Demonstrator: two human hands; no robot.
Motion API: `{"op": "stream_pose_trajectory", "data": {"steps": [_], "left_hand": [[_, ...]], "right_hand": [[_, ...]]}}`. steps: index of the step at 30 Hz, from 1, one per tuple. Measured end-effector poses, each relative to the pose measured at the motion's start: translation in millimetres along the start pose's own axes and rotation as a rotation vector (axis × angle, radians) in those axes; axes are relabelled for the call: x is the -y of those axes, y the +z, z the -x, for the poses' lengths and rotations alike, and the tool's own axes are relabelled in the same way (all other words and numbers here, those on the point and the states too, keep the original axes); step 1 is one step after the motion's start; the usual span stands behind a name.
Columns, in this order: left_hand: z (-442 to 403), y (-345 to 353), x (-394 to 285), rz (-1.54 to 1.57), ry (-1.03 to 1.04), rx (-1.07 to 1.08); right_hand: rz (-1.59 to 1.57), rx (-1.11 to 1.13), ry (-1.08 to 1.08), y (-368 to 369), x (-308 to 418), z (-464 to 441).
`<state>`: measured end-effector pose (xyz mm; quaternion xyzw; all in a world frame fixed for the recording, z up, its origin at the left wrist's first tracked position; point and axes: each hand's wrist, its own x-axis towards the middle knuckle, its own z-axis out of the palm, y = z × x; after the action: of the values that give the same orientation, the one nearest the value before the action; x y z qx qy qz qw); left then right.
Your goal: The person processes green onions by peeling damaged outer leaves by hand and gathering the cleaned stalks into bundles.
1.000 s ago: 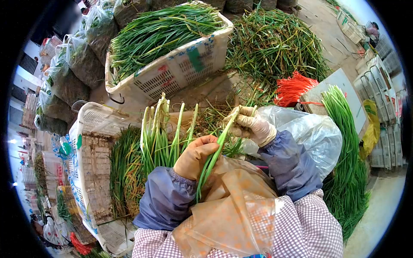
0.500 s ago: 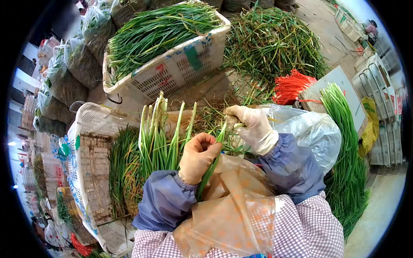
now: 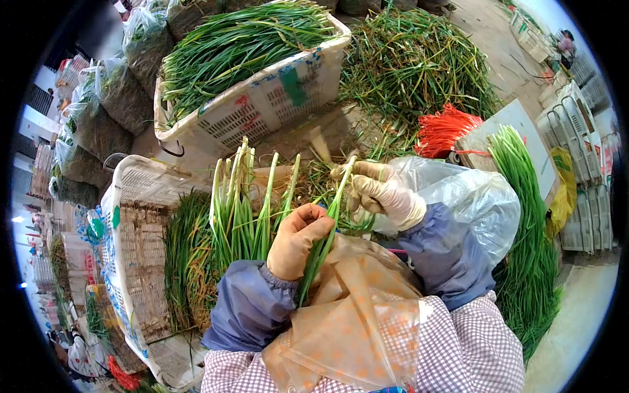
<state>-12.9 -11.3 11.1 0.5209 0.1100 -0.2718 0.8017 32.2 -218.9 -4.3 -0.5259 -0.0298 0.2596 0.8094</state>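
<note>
Left: loose stalks [image 3: 229, 223] standing white ends up; brushing sleeve [image 3: 249, 304] could topple them. Middle: left hand [image 3: 295, 242], grip closed round green onion stalk [image 3: 339, 196]; overtight squeeze could bruise leaves. Just right: right hand [image 3: 390, 196], fingers bent at pale end, pinch unclear; hard tug could snap stalk.
</note>
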Motion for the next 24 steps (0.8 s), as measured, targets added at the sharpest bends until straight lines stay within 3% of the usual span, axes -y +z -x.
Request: {"op": "stream_pose_trajectory", "data": {"steps": [6, 8, 10, 12, 14, 15, 16, 19, 21, 22, 24], "left_hand": [[2.4, -3.3, -0.9, -0.025, -0.011, -0.013], [4.1, -3.6, 1.3, -0.039, 0.014, -0.022], [4.5, -2.3, 6.3, -0.079, 0.054, -0.056], [3.0, -2.4, 8.3, -0.126, 0.093, -0.088], [2.1, -1.9, 11.4, -0.237, 0.151, -0.096], [1.6, -0.6, 12.4, -0.238, 0.149, -0.091], [2.0, 1.1, 13.4, -0.310, 0.166, -0.116], [3.5, 2.8, 16.1, -0.445, 0.207, -0.160], [5.0, 1.6, 16.1, -0.507, 0.229, -0.178], [6.2, 1.3, 15.0, -0.545, 0.263, -0.191], [6.9, 0.1, 14.8, -0.580, 0.297, -0.209]], "right_hand": [[0.220, -0.130, -0.081, 11.7, -4.0, -8.7], [0.344, -0.342, -0.338, -1.2, -3.6, -12.4], [0.361, -0.658, -0.350, -24.9, 5.5, -14.0], [0.487, -0.479, -0.412, -27.0, 8.7, -6.6], [0.313, -0.253, -0.508, 0.5, 6.5, -4.6], [0.677, -0.142, -0.632, -2.4, 4.4, -5.8], [0.863, -0.172, -0.561, 7.1, 11.2, -4.5], [0.993, -0.187, -0.560, -4.6, -1.2, -19.9], [1.168, -0.341, -0.811, -16.2, -1.9, -28.9], [1.107, -0.493, -0.706, -21.9, 1.5, -30.6], [0.752, -0.578, -0.470, -29.9, 11.7, -27.5]]}}
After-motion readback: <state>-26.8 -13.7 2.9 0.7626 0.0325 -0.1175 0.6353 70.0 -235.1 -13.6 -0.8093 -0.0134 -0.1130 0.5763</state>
